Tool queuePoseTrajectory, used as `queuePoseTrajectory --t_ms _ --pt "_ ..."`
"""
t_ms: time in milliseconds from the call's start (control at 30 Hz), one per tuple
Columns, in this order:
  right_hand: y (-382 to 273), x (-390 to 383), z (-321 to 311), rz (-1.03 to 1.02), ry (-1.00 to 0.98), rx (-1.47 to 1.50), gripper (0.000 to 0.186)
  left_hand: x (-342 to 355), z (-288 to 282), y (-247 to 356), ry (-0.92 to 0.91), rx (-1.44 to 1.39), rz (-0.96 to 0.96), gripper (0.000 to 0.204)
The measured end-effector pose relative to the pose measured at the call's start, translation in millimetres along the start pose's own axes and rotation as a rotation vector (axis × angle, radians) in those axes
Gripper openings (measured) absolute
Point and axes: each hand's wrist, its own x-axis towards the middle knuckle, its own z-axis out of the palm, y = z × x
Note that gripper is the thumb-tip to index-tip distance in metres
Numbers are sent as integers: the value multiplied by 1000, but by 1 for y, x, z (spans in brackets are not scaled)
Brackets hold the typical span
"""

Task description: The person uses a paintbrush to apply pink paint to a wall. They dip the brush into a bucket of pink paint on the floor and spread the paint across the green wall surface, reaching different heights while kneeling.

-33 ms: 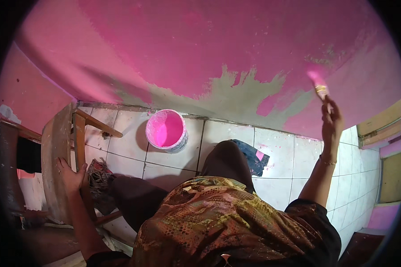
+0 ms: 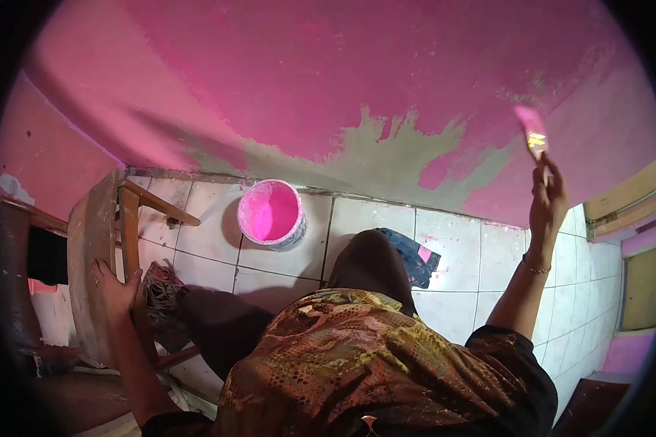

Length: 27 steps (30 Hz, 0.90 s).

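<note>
My right hand (image 2: 547, 200) is closed around the handle of a paintbrush (image 2: 535, 140). Its pink bristles are raised at the far right, by the wall (image 2: 328, 73); I cannot tell whether they touch it. Pink paint covers much of that wall, and a ragged grey-green patch (image 2: 393, 156) shows low down. On the left, my left hand (image 2: 116, 286) lies on the wooden seat of a chair or stool (image 2: 87, 291), fingers stretched out and thumb apart near the edge. A bucket (image 2: 271, 213) holding bright pink paint stands on the floor near the wall's foot.
White floor tiles (image 2: 452, 247) with pink spots run along the wall. A dark blue cloth (image 2: 419, 262) lies beside my right knee, and a grey stringy rag or mop head (image 2: 164, 295) beside the chair. Dark wooden furniture (image 2: 14, 269) stands at the left edge.
The brush and my right hand have shifted slightly to the right. My left hand and the bucket have stayed in place.
</note>
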Motion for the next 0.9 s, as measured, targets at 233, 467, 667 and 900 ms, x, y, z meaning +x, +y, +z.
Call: queuePoseTrajectory --t_ms 233,467,667,900 --pt "82 -9 69 -163 237 -90 31 5 0 2 -33 41 -24 102" --pt "147 -94 102 -9 29 -413 28 6 3 -4 -48 20 -27 103" --pt "182 -126 73 213 -311 -624 27 7 3 -4 -65 60 -62 106" --pt "107 -11 20 133 -326 -631 21 14 19 -21 -35 65 -28 106"
